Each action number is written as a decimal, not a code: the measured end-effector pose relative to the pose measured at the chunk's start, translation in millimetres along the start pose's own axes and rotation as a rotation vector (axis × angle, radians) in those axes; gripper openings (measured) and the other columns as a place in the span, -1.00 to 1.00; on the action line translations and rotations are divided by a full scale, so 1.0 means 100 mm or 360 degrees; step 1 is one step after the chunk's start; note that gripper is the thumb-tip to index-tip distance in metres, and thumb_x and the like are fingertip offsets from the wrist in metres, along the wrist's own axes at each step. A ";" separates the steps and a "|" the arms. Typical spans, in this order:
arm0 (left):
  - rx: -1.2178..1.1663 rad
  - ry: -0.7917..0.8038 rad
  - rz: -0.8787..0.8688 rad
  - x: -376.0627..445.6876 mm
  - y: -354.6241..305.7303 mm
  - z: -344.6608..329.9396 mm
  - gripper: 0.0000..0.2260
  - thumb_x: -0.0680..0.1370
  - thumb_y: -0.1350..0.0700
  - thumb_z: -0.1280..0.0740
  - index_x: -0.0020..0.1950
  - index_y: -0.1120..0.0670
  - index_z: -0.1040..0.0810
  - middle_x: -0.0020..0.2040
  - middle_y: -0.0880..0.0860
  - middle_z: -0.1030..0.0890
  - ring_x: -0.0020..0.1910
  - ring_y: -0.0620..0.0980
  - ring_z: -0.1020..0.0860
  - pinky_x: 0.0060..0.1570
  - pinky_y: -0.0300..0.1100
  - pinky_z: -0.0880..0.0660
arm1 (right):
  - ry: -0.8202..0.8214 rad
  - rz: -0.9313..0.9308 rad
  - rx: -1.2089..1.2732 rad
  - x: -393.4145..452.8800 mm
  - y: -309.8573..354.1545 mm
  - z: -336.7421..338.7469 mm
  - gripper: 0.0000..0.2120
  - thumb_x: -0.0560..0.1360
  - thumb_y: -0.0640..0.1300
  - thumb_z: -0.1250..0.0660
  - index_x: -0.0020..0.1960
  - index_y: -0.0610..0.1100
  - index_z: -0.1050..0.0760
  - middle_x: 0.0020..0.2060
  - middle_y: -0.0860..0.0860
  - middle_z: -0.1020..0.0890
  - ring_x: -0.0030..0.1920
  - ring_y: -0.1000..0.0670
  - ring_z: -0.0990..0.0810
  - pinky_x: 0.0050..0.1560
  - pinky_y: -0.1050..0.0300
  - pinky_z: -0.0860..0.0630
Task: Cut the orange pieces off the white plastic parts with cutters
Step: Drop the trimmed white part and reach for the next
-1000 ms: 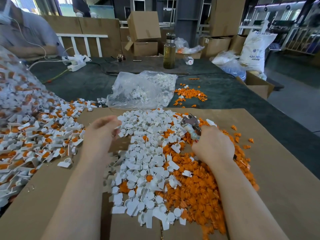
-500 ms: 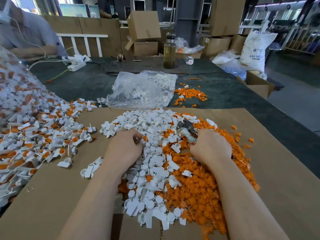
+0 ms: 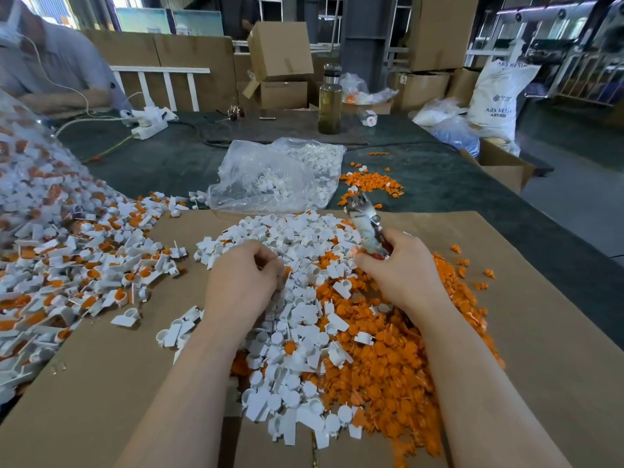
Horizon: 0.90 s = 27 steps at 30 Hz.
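Note:
My right hand (image 3: 403,270) grips the red handles of the metal cutters (image 3: 366,224), whose jaws point up and away over the pile. My left hand (image 3: 241,282) hovers over the heap of white plastic parts (image 3: 297,319) with fingers curled; a small piece seems pinched at its fingertips, mostly hidden. A mound of cut orange pieces (image 3: 398,373) lies to the right under my right forearm. White parts with orange pieces still attached (image 3: 77,258) are heaped at the left. All sit on a brown cardboard sheet (image 3: 547,332).
A clear plastic bag (image 3: 273,177) of white parts lies beyond the cardboard, with a small orange heap (image 3: 371,185) beside it. A bottle (image 3: 330,99), power strip (image 3: 148,121) and cardboard boxes (image 3: 282,50) stand at the far side. Another person's sleeve (image 3: 54,65) is at the top left.
My left hand came in from the left pile to the centre of the white heap. My right hand lifted the cutters, and their jaws now point up and away.

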<state>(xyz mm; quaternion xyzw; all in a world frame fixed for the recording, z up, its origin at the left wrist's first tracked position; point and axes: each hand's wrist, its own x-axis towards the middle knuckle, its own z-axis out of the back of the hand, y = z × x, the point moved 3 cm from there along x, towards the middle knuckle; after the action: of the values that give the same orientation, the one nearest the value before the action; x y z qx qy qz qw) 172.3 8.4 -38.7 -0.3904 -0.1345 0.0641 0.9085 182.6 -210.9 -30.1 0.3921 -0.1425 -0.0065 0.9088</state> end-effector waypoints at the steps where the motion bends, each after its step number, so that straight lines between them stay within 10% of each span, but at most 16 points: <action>1: -0.0095 -0.0044 0.0014 -0.01 -0.03 0.02 -0.89 0.55 0.06 -0.40 -0.19 -0.05 -0.59 -0.26 -0.14 -0.62 -0.35 -0.19 -0.55 -0.36 -0.26 -0.37 | 0.0016 0.0019 0.0127 -0.01 0.02 0.00 -0.88 0.45 -0.03 -0.42 -0.07 -0.04 -0.53 -0.24 0.11 -0.57 -0.23 0.09 -0.54 -0.33 0.18 -0.41; 8: -0.0872 0.0056 0.0086 -0.12 -0.29 -0.05 -0.93 0.55 0.15 -0.42 -0.01 -0.01 -0.62 -0.19 -0.02 -0.66 -0.38 -0.24 -0.63 -0.41 -0.48 -0.45 | 0.0135 0.0097 0.0610 -0.07 0.15 -0.08 -0.93 0.45 -0.13 -0.44 -0.11 -0.09 -0.57 -0.32 0.12 -0.56 -0.34 0.22 -0.49 -0.37 0.39 -0.40; 27: -0.0815 0.0183 -0.0116 -0.24 -0.45 -0.14 -0.86 0.54 0.13 -0.43 -0.14 -0.11 -0.64 -0.27 -0.12 -0.69 -0.33 -0.20 -0.66 -0.33 -0.41 -0.52 | 0.0131 0.0209 0.0755 -0.09 0.25 -0.18 -0.93 0.49 -0.12 -0.44 -0.12 -0.04 -0.54 -0.35 0.16 -0.56 -0.33 0.24 -0.52 -0.33 0.40 -0.40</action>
<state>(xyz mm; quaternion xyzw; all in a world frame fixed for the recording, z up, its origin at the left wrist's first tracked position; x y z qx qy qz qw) 154.2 -37.6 -20.1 -0.6054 -0.1085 -0.0270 0.7880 175.7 -180.2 -26.3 0.5842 -0.1280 0.1021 0.7949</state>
